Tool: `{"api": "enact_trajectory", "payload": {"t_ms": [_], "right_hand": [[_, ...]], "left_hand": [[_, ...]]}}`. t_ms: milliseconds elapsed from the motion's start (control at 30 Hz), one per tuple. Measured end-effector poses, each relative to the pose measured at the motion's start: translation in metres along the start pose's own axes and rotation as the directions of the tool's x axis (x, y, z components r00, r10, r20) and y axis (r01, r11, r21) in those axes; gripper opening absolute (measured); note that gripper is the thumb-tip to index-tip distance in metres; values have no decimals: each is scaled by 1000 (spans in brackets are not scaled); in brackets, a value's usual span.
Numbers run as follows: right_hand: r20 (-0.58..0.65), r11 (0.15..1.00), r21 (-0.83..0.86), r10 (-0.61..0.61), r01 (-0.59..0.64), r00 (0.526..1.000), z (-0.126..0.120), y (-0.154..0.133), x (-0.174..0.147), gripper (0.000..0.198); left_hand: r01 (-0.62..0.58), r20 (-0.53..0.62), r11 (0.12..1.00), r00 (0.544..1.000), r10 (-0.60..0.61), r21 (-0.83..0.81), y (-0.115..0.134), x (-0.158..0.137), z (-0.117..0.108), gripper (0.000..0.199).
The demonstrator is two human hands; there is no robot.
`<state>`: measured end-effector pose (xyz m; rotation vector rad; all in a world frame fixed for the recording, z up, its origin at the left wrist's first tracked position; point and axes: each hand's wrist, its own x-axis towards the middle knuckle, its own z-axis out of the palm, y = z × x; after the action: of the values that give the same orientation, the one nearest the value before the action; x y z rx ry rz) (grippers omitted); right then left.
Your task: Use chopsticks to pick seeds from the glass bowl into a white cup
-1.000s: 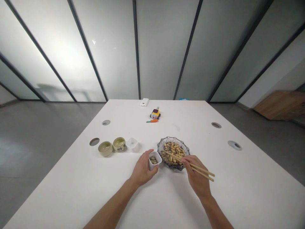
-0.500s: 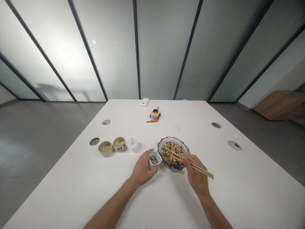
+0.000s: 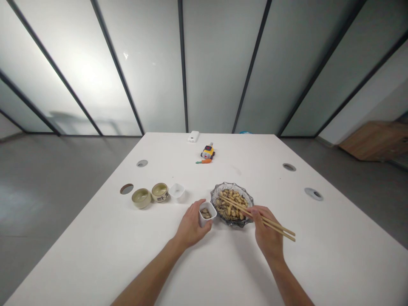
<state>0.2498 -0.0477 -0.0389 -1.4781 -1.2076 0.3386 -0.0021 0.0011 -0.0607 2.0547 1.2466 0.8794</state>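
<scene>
My left hand (image 3: 193,225) is wrapped around a small white cup (image 3: 207,216) with some sunflower seeds (image 3: 205,213) inside. Just right of it stands a scalloped glass bowl (image 3: 218,188) holding peanuts (image 3: 236,196) and more sunflower seeds. My right hand (image 3: 269,231) grips a pair of wooden chopsticks (image 3: 277,227), whose tips reach over the bowl's contents near its left side. Whether anything is pinched between the tips is too small to tell.
Left of my left hand stand a white square cup (image 3: 177,193) and two green ceramic bowls (image 3: 141,199). Farther back lie an orange toy carrot or screwdriver (image 3: 204,161), a yellow toy vehicle (image 3: 208,151) and a white device (image 3: 193,136). Several round holes pierce the white table (image 3: 127,255).
My right hand has shifted slightly to the right with the chopsticks, and their rear ends have spread apart. My left hand and the white cup stay nearly still.
</scene>
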Motion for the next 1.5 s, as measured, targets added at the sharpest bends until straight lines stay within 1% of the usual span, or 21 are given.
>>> {"api": "enact_trajectory", "payload": {"t_ms": [100,200,267,300,400,467,633,767,867,1000,1100,1233,1300,1400,1500], "right_hand": [[-2,996,82,42,-41,999,-4,0,-1,39],[57,991,131,1,-9,998,-7,-4,-3,37],[90,993,112,-56,46,994,-10,-9,-3,37],[87,993,92,-79,71,993,-11,-13,-3,37],[25,993,4,-120,120,992,-14,-20,-2,37],[14,988,-54,-147,148,989,-14,-22,-1,37],[115,976,-76,-196,206,974,-8,-20,-1,35],[140,971,-88,-208,221,968,-5,-18,-2,34],[136,972,-91,-205,218,969,-7,-18,-1,35],[98,977,-83,-186,194,978,-11,-17,-1,36],[66,986,-26,-163,165,984,-13,-19,-2,35],[94,989,53,-140,135,986,-13,-23,-4,38],[84,992,53,-116,112,990,-12,-25,-4,39],[15,998,27,-63,62,998,-12,-25,-4,42],[13,999,-7,-33,33,999,-10,-23,-4,42]], "left_hand": [[8,8,1000,1000,-8,7,0,1,0,63],[18,14,1000,1000,-18,13,0,1,0,64],[18,14,1000,1000,-18,13,0,1,0,65],[16,14,1000,1000,-17,12,0,0,0,65],[7,9,1000,1000,-7,8,1,0,-2,63],[2,6,1000,1000,-2,6,1,-1,-2,62],[2,2,1000,1000,-2,9,-1,-1,-1,62],[6,10,1000,1000,-6,4,-1,-1,0,63],[12,15,1000,1000,-12,6,0,-1,0,63],[22,15,1000,1000,-23,9,3,0,-2,62],[21,14,1000,1000,-22,4,2,0,-2,61],[13,4,1000,1000,-13,5,-1,-1,0,64],[12,-2,1000,1000,-12,5,-1,-1,0,64],[12,-5,1000,1000,-12,2,0,-1,-1,61],[7,3,1000,1000,-7,1,2,-1,-3,61]]}}
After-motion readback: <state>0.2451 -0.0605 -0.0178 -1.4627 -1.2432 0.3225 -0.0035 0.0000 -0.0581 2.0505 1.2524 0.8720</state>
